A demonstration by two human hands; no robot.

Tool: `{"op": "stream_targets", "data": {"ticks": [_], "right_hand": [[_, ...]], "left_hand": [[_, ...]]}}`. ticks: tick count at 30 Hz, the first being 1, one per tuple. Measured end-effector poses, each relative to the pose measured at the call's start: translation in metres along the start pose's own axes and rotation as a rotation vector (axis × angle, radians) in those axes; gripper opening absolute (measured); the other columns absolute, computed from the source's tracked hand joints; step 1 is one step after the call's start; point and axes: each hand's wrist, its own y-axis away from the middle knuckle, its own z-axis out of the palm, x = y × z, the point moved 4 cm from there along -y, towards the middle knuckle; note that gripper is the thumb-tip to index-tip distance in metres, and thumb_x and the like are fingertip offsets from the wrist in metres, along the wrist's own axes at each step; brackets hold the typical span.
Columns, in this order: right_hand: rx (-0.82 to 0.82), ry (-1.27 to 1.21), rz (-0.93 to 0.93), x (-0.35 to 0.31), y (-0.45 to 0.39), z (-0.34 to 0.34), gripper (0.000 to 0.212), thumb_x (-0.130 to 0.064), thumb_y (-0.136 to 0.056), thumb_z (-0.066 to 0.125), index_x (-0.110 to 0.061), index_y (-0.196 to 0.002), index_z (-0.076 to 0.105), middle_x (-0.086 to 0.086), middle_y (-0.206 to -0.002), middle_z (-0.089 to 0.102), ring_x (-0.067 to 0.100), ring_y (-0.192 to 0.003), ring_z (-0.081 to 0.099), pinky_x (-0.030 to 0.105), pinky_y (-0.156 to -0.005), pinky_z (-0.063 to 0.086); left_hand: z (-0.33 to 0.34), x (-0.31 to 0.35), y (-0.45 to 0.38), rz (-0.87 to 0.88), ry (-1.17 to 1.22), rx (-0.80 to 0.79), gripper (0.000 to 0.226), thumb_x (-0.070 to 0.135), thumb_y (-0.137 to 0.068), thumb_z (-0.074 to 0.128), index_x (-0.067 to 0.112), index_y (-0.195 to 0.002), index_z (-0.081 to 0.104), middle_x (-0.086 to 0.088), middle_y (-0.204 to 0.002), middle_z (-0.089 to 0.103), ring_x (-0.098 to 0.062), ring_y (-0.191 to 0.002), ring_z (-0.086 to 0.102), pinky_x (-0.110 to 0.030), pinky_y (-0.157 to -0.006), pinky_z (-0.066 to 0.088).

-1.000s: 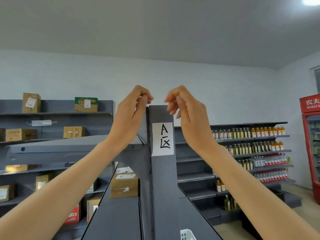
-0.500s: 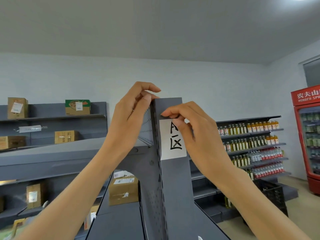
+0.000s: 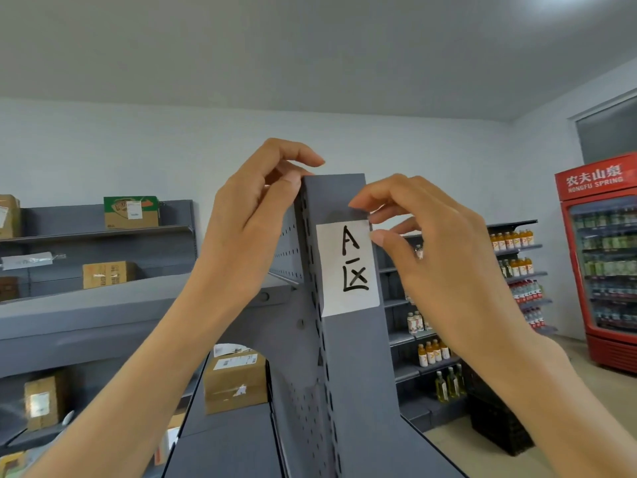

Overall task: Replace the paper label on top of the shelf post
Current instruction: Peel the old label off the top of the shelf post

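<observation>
A: Left hand clamps the grey perforated metal shelf post at its top left edge.

B: Right hand, fingers pinched, touches the white handwritten paper label's top right corner, near the post's top.

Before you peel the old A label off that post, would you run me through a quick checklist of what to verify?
1. Paper label fully in view: ok.
2. Left hand steadying the top of the shelf post: ok.
3. Right hand at the label's upper right corner: ok.
4. Corner already lifted off the post: cannot tell.
5. Label's lower edge flat: not ok, it juts past the post's right edge.
6. Replacement label at hand: cannot tell, none visible.
</observation>
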Motion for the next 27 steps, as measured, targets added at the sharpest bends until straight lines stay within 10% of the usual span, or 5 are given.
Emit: {"op": "stream_targets", "data": {"ticks": [27], "right_hand": [[-0.024, -0.217, 0.008, -0.02, 0.014, 0.0, 0.052, 0.02, -0.086, 0.052, -0.03, -0.099, 0.053, -0.006, -0.093, 0.056, 0.013, -0.095, 0.056, 0.026, -0.079, 0.049]], "left_hand": [[0.0, 0.002, 0.001, 0.025, -0.01, -0.007, 0.026, 0.006, -0.099, 0.041, 0.012, -0.109, 0.064, 0.008, -0.104, 0.064, -0.001, -0.096, 0.057, -0.011, -0.082, 0.04]]}}
